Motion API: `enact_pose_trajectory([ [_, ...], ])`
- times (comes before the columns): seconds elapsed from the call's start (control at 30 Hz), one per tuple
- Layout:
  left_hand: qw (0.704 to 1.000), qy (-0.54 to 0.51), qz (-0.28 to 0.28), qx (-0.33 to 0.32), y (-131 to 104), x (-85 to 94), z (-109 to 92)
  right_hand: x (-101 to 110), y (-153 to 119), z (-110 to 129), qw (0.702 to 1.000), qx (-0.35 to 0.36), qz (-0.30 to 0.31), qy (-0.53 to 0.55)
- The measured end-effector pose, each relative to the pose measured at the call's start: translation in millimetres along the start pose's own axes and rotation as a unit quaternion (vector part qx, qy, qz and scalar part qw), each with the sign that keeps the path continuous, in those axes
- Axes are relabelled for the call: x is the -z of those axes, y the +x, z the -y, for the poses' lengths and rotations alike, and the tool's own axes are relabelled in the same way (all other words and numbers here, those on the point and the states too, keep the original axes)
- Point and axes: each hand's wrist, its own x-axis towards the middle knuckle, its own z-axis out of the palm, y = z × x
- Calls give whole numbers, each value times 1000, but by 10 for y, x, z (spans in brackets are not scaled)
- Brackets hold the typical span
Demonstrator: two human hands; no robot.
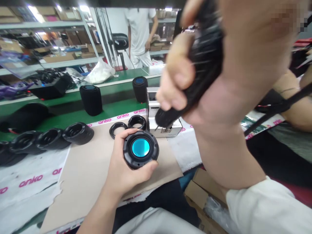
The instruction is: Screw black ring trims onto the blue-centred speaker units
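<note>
Shelves (48,24) behind green table (118,104). Left hand (123,167) grips round black part (140,149), blue centre facing up; right hand (180,73) clasps black tool (207,58).

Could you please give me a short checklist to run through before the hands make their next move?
1. Left hand secure on the round black part: ok, fingers and thumb around its rim.
2. Blue disc facing up toward the camera: ok.
3. Right hand holding the black handheld tool: ok.
4. Tool's end over the blue disc: not ok, it shows off to one side, before the white box.
5. Screws seated in the rim: cannot tell, too small.
</note>
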Motion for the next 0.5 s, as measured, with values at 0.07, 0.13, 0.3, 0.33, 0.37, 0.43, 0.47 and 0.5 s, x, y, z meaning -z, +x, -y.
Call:
enact_pose_trajectory([
  [0.07, 1000, -16, 0, 8, -6, -9, -1, 136, 5, -137, 996, 78, -34, 21],
  [0.13, 1000, -23, -4, 11, -7, -17, 3, 269, -8, -347, 993, 89, -78, -4],
  [0.3, 1000, -19, -8, 2, 4, -13, 38, 470, -68, -795, 991, 46, -112, -47],
  [0.33, 1000, -18, -7, -1, 6, -9, 44, 480, -80, -828, 992, 42, -112, -39],
  [0.37, 1000, -19, -6, -3, 8, -6, 49, 482, -91, -843, 993, 35, -104, -30],
  [0.43, 1000, -22, -4, -4, 9, -4, 53, 475, -111, -839, 996, 19, -81, -17],
  [0.47, 1000, -24, -3, -4, 8, -5, 52, 471, -122, -830, 997, 11, -72, -15],
  [0.5, 1000, -24, -3, -4, 5, -7, 51, 470, -135, -820, 998, 0, -64, -13],
])
